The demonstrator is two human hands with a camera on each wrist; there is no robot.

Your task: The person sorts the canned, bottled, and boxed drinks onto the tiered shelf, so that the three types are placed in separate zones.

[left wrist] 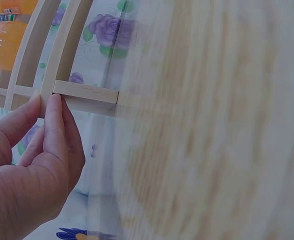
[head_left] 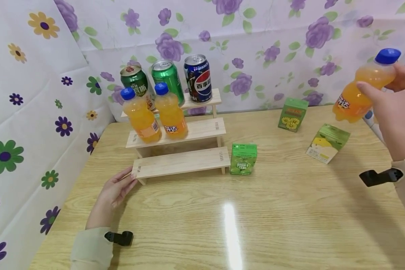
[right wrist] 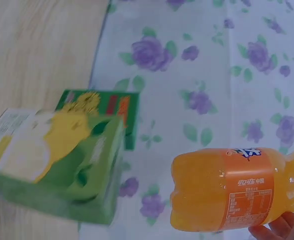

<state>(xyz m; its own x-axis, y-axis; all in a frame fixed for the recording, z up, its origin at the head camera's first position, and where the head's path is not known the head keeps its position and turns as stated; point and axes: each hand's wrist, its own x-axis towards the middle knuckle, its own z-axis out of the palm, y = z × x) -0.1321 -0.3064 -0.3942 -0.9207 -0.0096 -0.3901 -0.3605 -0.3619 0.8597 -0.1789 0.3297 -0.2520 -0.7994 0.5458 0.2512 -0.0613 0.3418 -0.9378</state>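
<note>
Evidently, the left end of the lowest tier of a three-tier wooden rack (head_left: 182,163) is pinched between the thumb and fingers of the left hand (head_left: 116,189). Two blue-capped orange soda bottles (head_left: 171,118) are borne upright on the middle tier; behind them, two green cans (head_left: 168,80) and a Pepsi can (head_left: 198,79) are carried on top. Rightward on the worktop (head_left: 175,217), a green drink carton (head_left: 243,161), a flower-printed carton (head_left: 293,114) and a fruit-printed carton (head_left: 328,143) are seen. Far right, a Fanta bottle (head_left: 357,95) is held aloft, tilted, its upper part gripped by the right hand's curled fingers (head_left: 371,90).
</note>
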